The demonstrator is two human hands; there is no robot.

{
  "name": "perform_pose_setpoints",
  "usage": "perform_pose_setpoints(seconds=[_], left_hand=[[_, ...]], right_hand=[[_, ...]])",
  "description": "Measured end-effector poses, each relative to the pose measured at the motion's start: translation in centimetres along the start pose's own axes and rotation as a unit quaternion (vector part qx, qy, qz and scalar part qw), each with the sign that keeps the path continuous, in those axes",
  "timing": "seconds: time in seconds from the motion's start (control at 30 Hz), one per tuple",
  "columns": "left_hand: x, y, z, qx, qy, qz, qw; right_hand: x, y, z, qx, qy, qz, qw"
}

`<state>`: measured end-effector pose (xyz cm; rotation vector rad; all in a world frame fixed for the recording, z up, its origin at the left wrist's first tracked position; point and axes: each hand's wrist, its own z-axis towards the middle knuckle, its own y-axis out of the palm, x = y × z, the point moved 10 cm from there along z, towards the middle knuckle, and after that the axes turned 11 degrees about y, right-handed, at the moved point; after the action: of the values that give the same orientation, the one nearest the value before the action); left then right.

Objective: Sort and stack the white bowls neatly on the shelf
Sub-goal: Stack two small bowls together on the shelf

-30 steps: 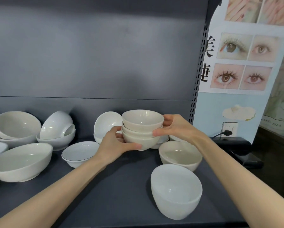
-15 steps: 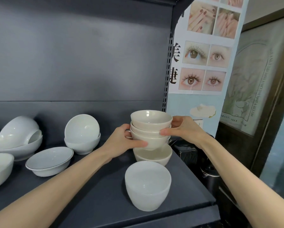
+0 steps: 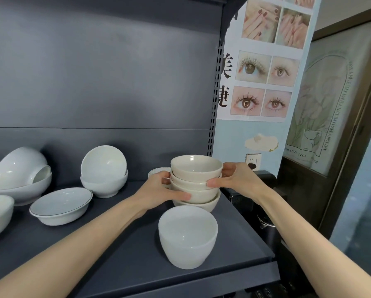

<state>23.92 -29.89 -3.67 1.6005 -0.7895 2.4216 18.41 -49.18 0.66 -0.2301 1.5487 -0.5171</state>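
Observation:
Both my hands grip a stack of three cream bowls at the right end of the dark shelf. My left hand curls round its left side, my right hand round its right side. The stack sits in a fourth cream bowl that stands on the shelf. A deep white bowl stands just in front, near the shelf's front edge. Behind the stack the rim of a small bowl shows.
To the left are a shallow rimmed bowl, a pair of nested white bowls with the upper one tilted, and more large bowls at the far left. The shelf's right edge borders a black device and a postered wall.
The stack has moved right and down into the cream bowl on the shelf, with both hands still round it. The view has swung to the right.

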Motion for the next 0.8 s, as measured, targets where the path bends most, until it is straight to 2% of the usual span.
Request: perform_pose_setpoints(seconds=[0.47,0.63,0.8], left_hand=[[-0.8,0.9,-1.0,-0.024,-0.039,-0.086,0.995],[-1.1,-0.1,-1.3,-0.011,-0.042,-0.086,0.995],[-1.9,-2.9,-2.7,0.035,-0.053,-0.063,0.996]], right_hand=[[1.5,1.2,-0.4,-0.036,0.025,0.044,0.998],[1.1,2.1,0.0,-0.046,0.022,0.046,0.998],[-0.4,4.8,0.7,-0.075,0.012,0.041,0.996]])
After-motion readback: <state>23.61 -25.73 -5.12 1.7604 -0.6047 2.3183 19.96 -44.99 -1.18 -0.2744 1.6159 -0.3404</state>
